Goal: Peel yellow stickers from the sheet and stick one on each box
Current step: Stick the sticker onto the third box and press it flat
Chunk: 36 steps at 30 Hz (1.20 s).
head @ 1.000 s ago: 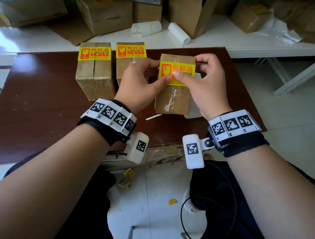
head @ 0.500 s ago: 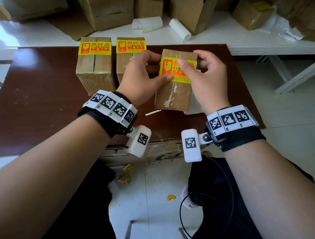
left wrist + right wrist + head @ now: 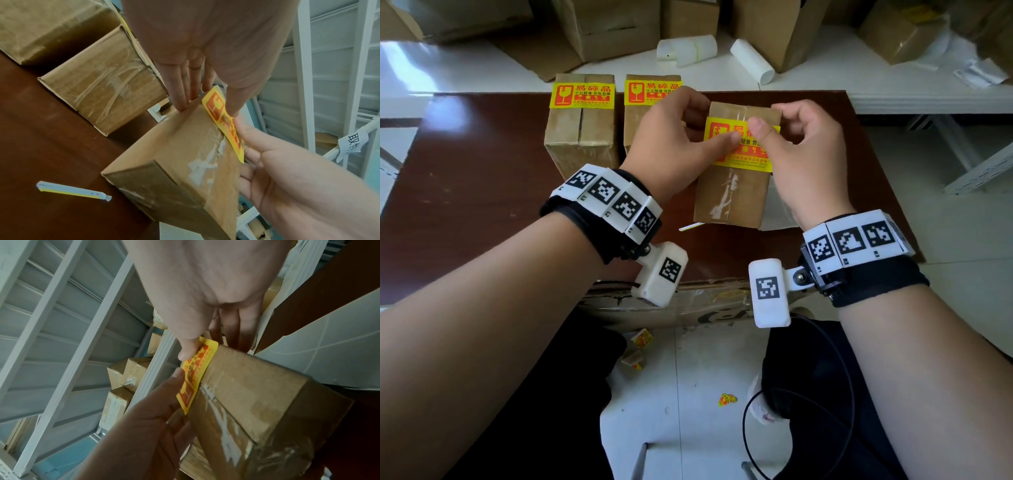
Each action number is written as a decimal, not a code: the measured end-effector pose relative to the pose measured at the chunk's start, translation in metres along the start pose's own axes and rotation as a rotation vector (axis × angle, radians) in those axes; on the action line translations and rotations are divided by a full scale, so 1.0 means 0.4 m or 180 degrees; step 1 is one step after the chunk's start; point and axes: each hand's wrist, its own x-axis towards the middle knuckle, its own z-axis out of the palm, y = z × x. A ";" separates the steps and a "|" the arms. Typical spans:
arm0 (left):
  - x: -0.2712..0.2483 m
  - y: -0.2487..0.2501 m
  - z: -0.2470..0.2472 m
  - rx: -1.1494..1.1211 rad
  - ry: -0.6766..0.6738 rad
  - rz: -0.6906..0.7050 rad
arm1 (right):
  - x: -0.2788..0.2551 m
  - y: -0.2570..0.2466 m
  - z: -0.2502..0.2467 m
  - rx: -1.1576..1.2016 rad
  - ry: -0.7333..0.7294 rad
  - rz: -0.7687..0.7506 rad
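1. Both hands worked on the nearest box (image 3: 732,192), which stood on the dark brown table (image 3: 465,192), to the right of two other boxes.
2. The left hand (image 3: 674,137) had its thumb pressed flat on the yellow sticker (image 3: 743,159) on the box's top face, while its fingers curled over the far left edge of the box (their tips were hidden in the head view).
3. The right hand (image 3: 804,154) pressed its thumb on the sticker too, just beside the left thumb; its fingers bent round the far right edge of the box.
4. The thumbs covered most of the sticker's print, so only part of the red writing could be read.
5. The left box (image 3: 580,137) and the middle box (image 3: 640,116) each carried a yellow sticker at the far end of the top; the left hand hid much of the middle one.
6. A white sheet (image 3: 779,219) peeped out from under the nearest box, mostly covered.
7. A thin white and yellow strip (image 3: 74,191) lay on the table, near the box.
8. Paper rolls (image 3: 688,49) and larger cartons lay on the white surface beyond, cut off at the top.
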 end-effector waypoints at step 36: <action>0.041 -0.004 0.002 0.0172 0.0460 0.0015 | 0.020 -0.032 -0.017 0.0114 -0.0311 -0.0014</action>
